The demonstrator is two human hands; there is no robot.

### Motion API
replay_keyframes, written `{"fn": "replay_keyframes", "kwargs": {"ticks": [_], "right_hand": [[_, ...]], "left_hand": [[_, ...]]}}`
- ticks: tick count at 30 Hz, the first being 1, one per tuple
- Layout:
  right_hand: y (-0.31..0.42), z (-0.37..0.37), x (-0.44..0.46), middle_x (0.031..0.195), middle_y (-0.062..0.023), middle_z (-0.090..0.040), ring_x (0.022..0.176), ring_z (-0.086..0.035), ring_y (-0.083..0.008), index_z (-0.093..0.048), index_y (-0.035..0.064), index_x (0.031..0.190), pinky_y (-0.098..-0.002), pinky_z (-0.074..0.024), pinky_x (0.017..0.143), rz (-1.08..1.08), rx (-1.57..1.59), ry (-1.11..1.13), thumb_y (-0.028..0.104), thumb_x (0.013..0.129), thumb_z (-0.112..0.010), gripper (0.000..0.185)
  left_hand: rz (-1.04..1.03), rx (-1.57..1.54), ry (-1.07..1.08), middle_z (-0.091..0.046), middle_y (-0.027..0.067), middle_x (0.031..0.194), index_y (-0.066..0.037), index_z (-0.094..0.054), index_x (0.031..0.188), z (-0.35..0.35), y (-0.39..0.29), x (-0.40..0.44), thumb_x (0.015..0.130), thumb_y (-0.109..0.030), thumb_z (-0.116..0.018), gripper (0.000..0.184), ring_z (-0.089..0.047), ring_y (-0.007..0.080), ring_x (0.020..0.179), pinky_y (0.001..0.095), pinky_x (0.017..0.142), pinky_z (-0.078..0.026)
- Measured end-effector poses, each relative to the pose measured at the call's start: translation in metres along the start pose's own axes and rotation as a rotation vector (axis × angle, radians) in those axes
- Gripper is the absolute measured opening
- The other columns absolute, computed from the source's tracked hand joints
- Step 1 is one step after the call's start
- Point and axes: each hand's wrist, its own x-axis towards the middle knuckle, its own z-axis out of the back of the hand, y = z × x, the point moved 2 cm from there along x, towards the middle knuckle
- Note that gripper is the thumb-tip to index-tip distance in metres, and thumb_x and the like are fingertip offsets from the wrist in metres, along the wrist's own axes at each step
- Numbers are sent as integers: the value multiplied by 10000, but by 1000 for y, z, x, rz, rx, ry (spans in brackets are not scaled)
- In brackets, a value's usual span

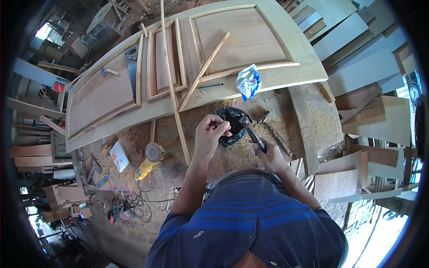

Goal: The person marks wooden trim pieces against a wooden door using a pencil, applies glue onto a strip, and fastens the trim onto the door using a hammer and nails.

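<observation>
The right hand grips a hammer by its dark handle; the left hand has thumb and fingers drawn close together, though I can't tell whether they pinch anything small. Just beyond them a black plastic bag sits on the sawdust-strewn tabletop, with a second hammer near the right hand. Farther ahead lies the panelled door. I'd judge the moulding work partway along: the middle panel looks framed, but a long strip and a shorter strip lie loose across it, and the right-hand panel's near strip seems not yet seated.
</observation>
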Motion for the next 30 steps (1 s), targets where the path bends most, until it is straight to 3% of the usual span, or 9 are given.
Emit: {"fn": "replay_keyframes", "kwargs": {"ticks": [6,9,14,26,30], "right_hand": [[16,5,-7,907,-201,-699,860,-701,-317,-650,-1,1358,-441,-536,832,13,-65,52,347,1109,-636,428],[13,3,-6,959,-226,-718,910,-729,-345,-638,-3,1396,-445,-545,857,74,-96,81,331,1108,-637,441],[21,1,-11,1051,-268,-737,999,-751,-387,-608,13,1479,-447,-557,909,163,-69,78,325,1109,-636,485],[31,6,-10,1017,-265,-719,908,-718,-376,-572,67,1556,-458,-546,856,71,-131,129,370,1121,-613,531],[33,6,-9,1088,-269,-724,990,-733,-388,-546,116,1594,-460,-549,903,121,-145,128,370,1127,-600,535]], "left_hand": [[35,-266,130,-745,55,1066,4,-740,1230,-7,-8,-7,1050,-46,-716,188,-724,134,941,439,1009,-618],[44,-351,122,-749,53,1084,12,-734,1259,-8,-6,-9,1058,-62,-711,215,-723,131,938,434,1008,-619],[28,-293,126,-747,61,1091,9,-742,1238,-2,-1,-8,1080,-93,-688,196,-721,135,928,425,976,-631],[-105,42,46,-776,100,1088,43,-769,1194,-7,-12,-7,1078,-69,-688,180,-750,153,948,324,887,-645],[-168,244,40,-780,101,1091,33,-772,1209,-10,-21,-6,1071,-56,-692,182,-754,147,963,304,894,-635]]}}
